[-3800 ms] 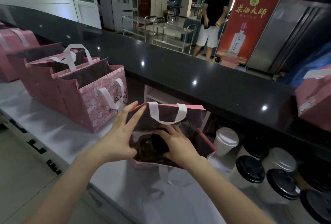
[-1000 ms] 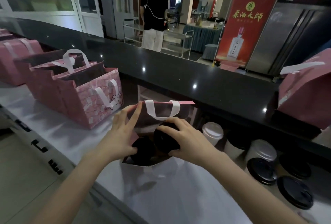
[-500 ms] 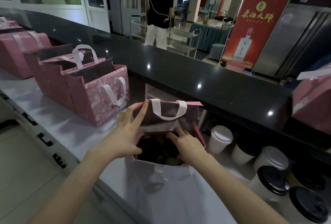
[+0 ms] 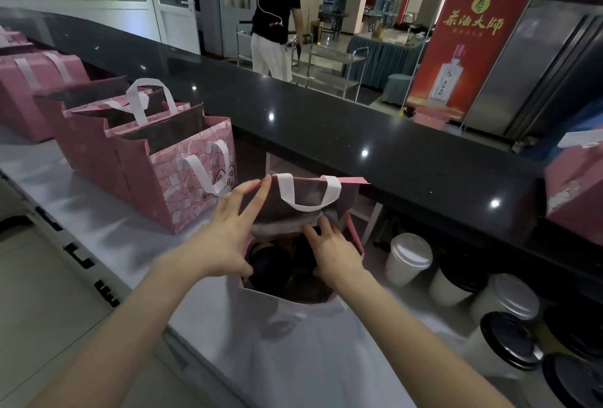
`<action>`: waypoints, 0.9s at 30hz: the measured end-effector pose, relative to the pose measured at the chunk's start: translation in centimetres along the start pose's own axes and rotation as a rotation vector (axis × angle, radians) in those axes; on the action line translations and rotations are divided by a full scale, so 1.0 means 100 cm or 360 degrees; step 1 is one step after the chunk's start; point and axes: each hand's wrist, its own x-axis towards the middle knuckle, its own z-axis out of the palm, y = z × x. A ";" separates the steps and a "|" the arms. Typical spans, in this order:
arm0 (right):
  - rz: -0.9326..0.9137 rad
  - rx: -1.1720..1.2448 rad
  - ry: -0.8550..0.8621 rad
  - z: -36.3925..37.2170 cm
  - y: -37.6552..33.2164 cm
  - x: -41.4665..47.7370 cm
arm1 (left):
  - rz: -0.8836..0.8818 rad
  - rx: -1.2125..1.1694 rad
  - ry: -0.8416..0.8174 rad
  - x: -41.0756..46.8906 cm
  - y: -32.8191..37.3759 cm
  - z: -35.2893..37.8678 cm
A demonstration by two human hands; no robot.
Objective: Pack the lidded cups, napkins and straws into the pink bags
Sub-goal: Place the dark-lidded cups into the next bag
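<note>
- Standing open on the white worktop (image 4: pixel 98 231): one pink bag (image 4: pixel 354 234), mouth up, white handle loop (image 4: pixel 308 194) hanging over its far wall.
- Left hand (image 4: pixel 225 238): fingers spread apart, tips pressed on the bag's far-left rim, thumb hooked over the near-left edge. Holds the mouth open; not clamped on any item.
- Right hand (image 4: pixel 332 251): inside the bag mouth, fingers curled down toward the contents. Whether they grip a cup or only rest on it: cannot tell.
- Inside the bag: two dark round lids (image 4: pixel 270 265) visible side by side, low in the bag; cup bodies hidden.
- A pale folded layer, poss. napkins (image 4: pixel 284 225), lies against the far inner wall above the lids; too blurred to confirm.
- Straws: none identifiable.
- Right of the bag, under the black counter (image 4: pixel 359 133): loose lidded cups. Nearest is a white-lid cup (image 4: pixel 408 257); further right a black-lid cup (image 4: pixel 509 342) and others, close together.
- Left of the bag: row of pink bags w/ white handles, nearest showing a cartoon print (image 4: pixel 195 179). All upright, mouths open; contents not visible.
- Far left: closed pink bag (image 4: pixel 36 81), apart from the row.
- Right edge: another pink bag (image 4: pixel 577 192) on the black counter.
- Background: a person in a black top (image 4: pixel 277 9) stands beside a metal cart (image 4: pixel 329 62); red banner (image 4: pixel 470 39) to the right.
</note>
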 end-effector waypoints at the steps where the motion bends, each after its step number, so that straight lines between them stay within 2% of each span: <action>1: -0.0003 -0.0004 -0.0011 0.001 0.000 0.003 | -0.0007 0.0010 -0.0017 0.001 -0.001 -0.001; 8: 0.0036 -0.0089 -0.0046 0.013 -0.004 0.024 | -0.0022 -0.0013 -0.0065 0.006 -0.010 -0.004; 19: 0.0105 -0.0071 -0.0310 0.018 -0.006 0.073 | -0.0027 -0.0064 -0.0111 0.020 -0.029 -0.001; 27: 0.0096 -0.0132 -0.0454 0.014 -0.003 0.093 | 0.0014 -0.0198 -0.0009 0.035 -0.046 0.006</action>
